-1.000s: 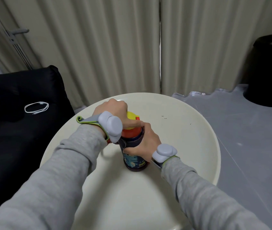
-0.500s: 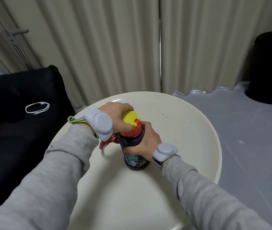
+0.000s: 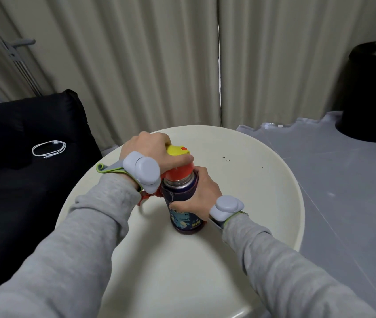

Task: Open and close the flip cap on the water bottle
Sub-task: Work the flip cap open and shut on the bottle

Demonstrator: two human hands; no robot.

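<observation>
A dark blue water bottle (image 3: 186, 220) with a cartoon print stands upright on the round cream table (image 3: 262, 191). It has a steel neck, a red collar (image 3: 181, 172) and a yellow flip cap (image 3: 177, 150) with a small red button. The cap is tilted up and back from the collar. My left hand (image 3: 152, 150) wraps over the cap from the left, thumb lying across the collar's top. My right hand (image 3: 199, 193) grips the bottle's body from the right. A red strap (image 3: 144, 198) hangs at the bottle's left, partly hidden by my left wrist.
A black couch (image 3: 21, 157) sits left of the table with a coiled white cable (image 3: 49, 148) on it. Beige curtains hang behind. A black round bin (image 3: 373, 95) stands on the grey floor at the far right. Both wrists carry grey devices.
The yellow cap has swung up from the red collar under my left hand. My left hand shifted slightly left and back. My right hand stayed on the bottle's body.
</observation>
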